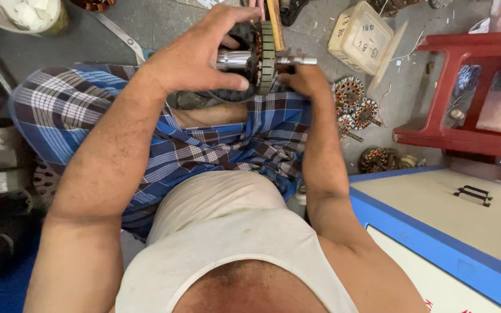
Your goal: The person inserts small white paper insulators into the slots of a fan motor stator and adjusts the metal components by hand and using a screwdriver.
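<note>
Above the person's knees, the left hand (195,55) curls over a motor core (262,55), fingers arched across the top and thumb tucked beneath, so the part is clamped from both sides and kept from rolling. The right hand (301,78) sits under the other end, fingers closed near the steel shaft (296,60); whether it pinches the shaft or only props the core from below cannot be told. Held this way, the core lies with its shaft level, its green-banded laminated ring (268,52) facing up toward the eyes, and its weight partly borne by the lap, which is draped in blue checked cloth (227,145).

Further out, on the grey floor (163,23), several wound copper stators (355,101) lie just beside the right knee, within easy reach. A cream box (362,37) stands beyond them, a red plastic stool (465,87) to the right, and a blue-edged board (436,232) nearer the body.
</note>
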